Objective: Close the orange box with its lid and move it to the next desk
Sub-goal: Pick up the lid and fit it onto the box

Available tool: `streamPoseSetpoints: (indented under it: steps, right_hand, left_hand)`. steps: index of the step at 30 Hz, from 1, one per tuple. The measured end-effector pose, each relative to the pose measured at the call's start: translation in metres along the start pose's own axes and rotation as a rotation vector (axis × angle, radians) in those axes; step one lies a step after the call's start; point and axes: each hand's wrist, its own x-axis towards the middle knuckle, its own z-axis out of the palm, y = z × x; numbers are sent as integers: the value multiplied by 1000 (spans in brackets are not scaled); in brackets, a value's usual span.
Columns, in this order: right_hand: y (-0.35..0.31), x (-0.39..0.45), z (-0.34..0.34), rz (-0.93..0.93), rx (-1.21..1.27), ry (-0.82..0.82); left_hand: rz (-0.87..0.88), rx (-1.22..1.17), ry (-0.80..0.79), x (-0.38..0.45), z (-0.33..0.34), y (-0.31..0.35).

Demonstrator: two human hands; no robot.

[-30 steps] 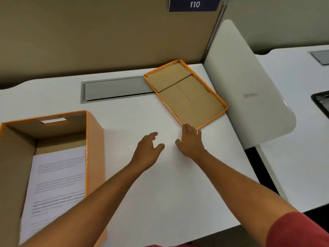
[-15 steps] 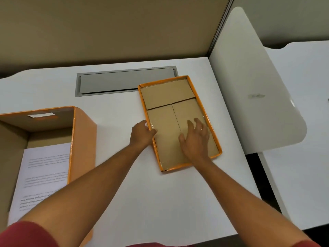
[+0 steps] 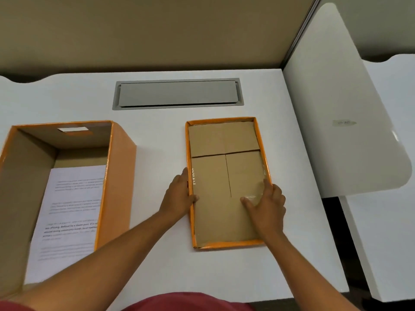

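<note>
The orange box (image 3: 119,171) stands open at the left of the white desk (image 3: 157,135), with printed sheets of paper (image 3: 69,212) lying on its bottom. Its lid (image 3: 215,176) lies upside down to the right, orange rim up and brown cardboard inside showing. My left hand (image 3: 179,196) grips the lid's left rim, thumb hooked over the edge. My right hand (image 3: 267,205) holds the right rim, fingers spread on the cardboard inside. The lid rests flat on the desk.
A grey cable hatch (image 3: 177,94) is set in the desk behind the lid. A white divider panel (image 3: 350,108) rises at the desk's right edge, with the neighbouring white desk (image 3: 390,221) beyond it. A tan partition wall (image 3: 157,30) backs the desk.
The lid was angled at the back right; both hands reached it, pulled it nearer and turned it square to the desk. Now they hold its two long rims.
</note>
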Motion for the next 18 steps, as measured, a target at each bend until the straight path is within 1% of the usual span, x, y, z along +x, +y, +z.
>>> streamPoseSetpoints:
  steps: [3, 5, 7, 8, 10, 12, 14, 15, 16, 18]
  right_hand:
    - [-9, -13, -16, 58, 240, -5]
    - [-16, -12, -40, 99, 419, 2]
    - [-22, -14, -65, 103, 519, 35]
    - [-28, -16, -78, 91, 552, 60]
    - [-46, -25, -102, 52, 622, 100]
    - [-72, -44, -119, -42, 677, 117]
    - [-97, -68, -123, -130, 721, 111]
    - [-107, -79, -121, -159, 748, 101]
    - [-116, -88, -116, -174, 779, 88]
    - [-128, -100, -105, -168, 846, 64]
  left_hand:
    - [15, 20, 16, -15, -4, -7]
    - [3, 62, -33, -16, -10, -2]
    - [-34, 121, -68, -19, -15, 11]
    - [-41, 130, -57, -22, -18, 21]
    - [-20, 13, 5, -33, -28, 51]
    - [5, -263, 21, -52, -43, 85]
    - [44, -531, -15, -69, -54, 112]
    - [76, -578, -12, -76, -58, 122]
    - [117, -569, 14, -82, -61, 129]
    - [161, -475, 110, -86, -66, 131]
